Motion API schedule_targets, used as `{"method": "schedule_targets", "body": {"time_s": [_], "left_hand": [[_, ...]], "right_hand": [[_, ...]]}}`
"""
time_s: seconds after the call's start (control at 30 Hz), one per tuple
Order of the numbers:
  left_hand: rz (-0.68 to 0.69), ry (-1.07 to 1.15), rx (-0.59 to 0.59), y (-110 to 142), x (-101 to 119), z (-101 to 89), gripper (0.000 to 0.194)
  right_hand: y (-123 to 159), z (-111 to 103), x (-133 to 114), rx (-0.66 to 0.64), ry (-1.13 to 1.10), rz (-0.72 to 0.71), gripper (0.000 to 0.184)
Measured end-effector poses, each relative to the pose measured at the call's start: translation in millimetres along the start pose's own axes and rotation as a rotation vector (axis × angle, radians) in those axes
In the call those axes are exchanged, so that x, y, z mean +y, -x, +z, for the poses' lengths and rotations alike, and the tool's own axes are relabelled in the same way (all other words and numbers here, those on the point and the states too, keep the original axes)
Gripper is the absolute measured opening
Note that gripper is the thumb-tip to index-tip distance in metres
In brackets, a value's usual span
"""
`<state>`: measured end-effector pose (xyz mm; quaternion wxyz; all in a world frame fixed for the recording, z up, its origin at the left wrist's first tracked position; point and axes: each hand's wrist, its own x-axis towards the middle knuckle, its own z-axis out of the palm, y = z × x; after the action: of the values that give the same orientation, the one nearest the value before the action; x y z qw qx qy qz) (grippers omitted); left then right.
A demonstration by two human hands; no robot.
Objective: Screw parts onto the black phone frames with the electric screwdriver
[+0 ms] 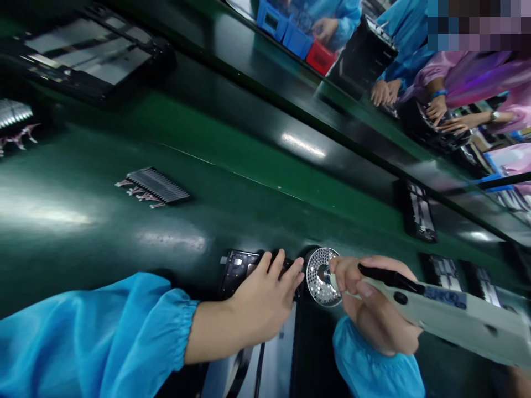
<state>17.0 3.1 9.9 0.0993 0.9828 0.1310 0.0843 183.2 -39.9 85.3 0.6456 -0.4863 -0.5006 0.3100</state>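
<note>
My left hand (263, 298) lies with its fingers spread on the upper end of a black device housing (235, 271). Pale panels (284, 354) and dark strips run down the housing below my wrist. In my right hand (373, 307) is a pale electric screwdriver (464, 320), with my fingers wrapped round its front part. Its tip points at a round metal dish (320, 284) with many small holes and shiny specks, just right of the housing. Whether the tip touches the dish I cannot tell.
A stack of grey parts with wired plugs (155, 185) lies on the green bench (232, 210). An open device (87, 55) stands at upper left. More devices (421, 213) line the right. Across the bench, co-workers' hands (446, 119) work near blue bins (296, 38) and a red bin (321, 57).
</note>
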Motion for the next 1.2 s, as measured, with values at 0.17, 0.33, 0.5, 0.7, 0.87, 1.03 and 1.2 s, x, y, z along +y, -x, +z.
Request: {"method": "schedule_targets", "body": {"time_s": [0.17,0.33,0.5,0.7,0.87,1.03,1.2], "left_hand": [[0.017,-0.009,0.019,2,-7,3.4,0.048],[0.040,0.045,0.088,-1,-21,4.7,0.053],[0.032,0.010,0.191,-1,-23,3.2,0.052],[0.040,0.026,0.229,-1,-21,5.3,0.049],[0.052,0.001,0.268,0,-20,8.7,0.049],[0.050,-0.022,0.221,-1,-20,5.9,0.048],[0.054,0.028,0.146,-1,-21,2.4,0.049]], "right_hand": [[2,1,1,0.019,-0.032,0.010,0.026],[3,6,4,0.040,-0.036,0.032,0.024],[3,10,10,0.032,-0.009,0.038,0.022],[5,10,14,0.018,0.014,0.063,0.024],[5,11,14,0.013,0.037,0.059,0.025],[4,12,13,0.025,0.071,0.082,0.023],[4,15,14,0.033,0.077,0.071,0.018]]}}
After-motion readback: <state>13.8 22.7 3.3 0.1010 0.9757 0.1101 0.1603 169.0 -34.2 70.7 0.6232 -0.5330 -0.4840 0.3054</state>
